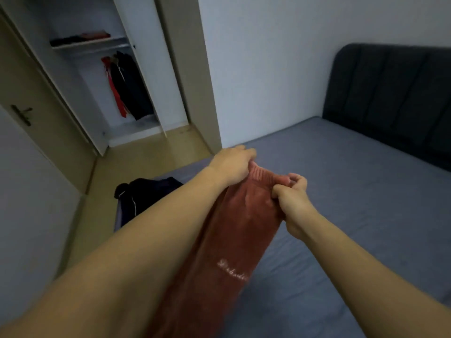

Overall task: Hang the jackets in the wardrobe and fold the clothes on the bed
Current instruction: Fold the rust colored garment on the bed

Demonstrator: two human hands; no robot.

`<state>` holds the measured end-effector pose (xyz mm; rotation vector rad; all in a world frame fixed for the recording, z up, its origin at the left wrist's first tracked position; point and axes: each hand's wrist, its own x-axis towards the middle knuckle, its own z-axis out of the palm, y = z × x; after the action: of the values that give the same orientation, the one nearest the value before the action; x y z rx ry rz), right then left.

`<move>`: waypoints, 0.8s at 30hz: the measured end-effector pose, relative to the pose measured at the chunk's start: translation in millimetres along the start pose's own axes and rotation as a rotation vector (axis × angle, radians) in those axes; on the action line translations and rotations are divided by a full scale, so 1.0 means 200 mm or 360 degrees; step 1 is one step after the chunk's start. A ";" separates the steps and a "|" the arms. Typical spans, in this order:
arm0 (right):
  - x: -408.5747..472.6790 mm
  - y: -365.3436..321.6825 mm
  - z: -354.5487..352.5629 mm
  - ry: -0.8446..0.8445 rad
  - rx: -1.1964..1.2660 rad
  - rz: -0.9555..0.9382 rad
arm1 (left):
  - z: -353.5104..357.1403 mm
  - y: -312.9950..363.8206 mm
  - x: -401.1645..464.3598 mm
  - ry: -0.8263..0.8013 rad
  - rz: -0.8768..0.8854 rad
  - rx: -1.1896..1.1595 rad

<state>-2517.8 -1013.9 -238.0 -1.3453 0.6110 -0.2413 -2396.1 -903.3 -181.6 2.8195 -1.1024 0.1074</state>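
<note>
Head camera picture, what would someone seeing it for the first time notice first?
First the rust-red garment, held up in the middle over the bed; the left hand and right hand each keep a grip on its ribbed top edge. Next, the dark clothes heaped on the bed's near left corner. Behind, the open wardrobe at upper left has dark and red jackets hanging.

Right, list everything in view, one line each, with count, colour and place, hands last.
rust-red velvety garment with ribbed hem: one, held up over the bed
dark navy jacket with white piping: one, on the bed's near-left corner
bed with grey sheet: one, right
dark padded headboard: one, far right
open white wardrobe: one, upper left
hanging clothes: several, red and dark, on the wardrobe rail
folded clothes: dark and red, wardrobe shelf
beige door with handle: one, left
left hand: grips the hem
right hand: grips the hem
</note>
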 end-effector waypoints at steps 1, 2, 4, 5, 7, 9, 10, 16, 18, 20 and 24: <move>0.19 0.11 -0.11 0.0093 0.0004 0.0053 | 0.20 0.05 0.14 -0.0042 -0.0030 -0.0008; 0.36 0.24 -0.22 0.0199 0.0002 0.0104 | 0.41 0.10 0.27 -0.0079 -0.0093 -0.0040; 0.64 0.51 -0.40 0.0437 -0.0112 0.0220 | 0.78 0.17 0.40 -0.0189 -0.0264 -0.0165; 0.76 0.68 -0.49 0.0514 -0.0197 0.0314 | 0.99 0.19 0.42 -0.0284 -0.0313 -0.0215; 0.93 1.04 -0.60 0.0515 -0.0273 0.0456 | 1.39 0.18 0.38 -0.0502 -0.0335 -0.0213; 1.00 1.41 -0.61 0.0365 -0.0314 0.0650 | 1.74 0.08 0.22 -0.0720 -0.0400 -0.0176; 0.99 1.59 -0.57 0.0278 -0.0375 0.0746 | 1.91 0.00 0.12 -0.0820 -0.0482 -0.0180; 0.86 2.39 -0.11 -0.0283 -0.1315 0.0446 | 2.64 -0.49 -0.57 -0.1115 -0.1097 -0.0417; 0.85 2.60 0.04 -0.0476 -0.1689 0.0041 | 2.84 -0.62 -0.77 -0.1118 -0.1195 -0.0395; 0.90 2.77 0.15 -0.0549 -0.1953 -0.0341 | 3.03 -0.72 -0.92 -0.0958 -0.1218 -0.0346; 1.18 2.92 0.29 -0.0353 -0.2096 -0.0925 | 3.27 -0.80 -1.08 -0.0253 -0.1184 -0.0103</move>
<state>-2397.4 -949.5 -855.7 -2.7791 0.1036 -0.1336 -2429.7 -726.0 -865.7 3.0016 -0.0158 -0.2148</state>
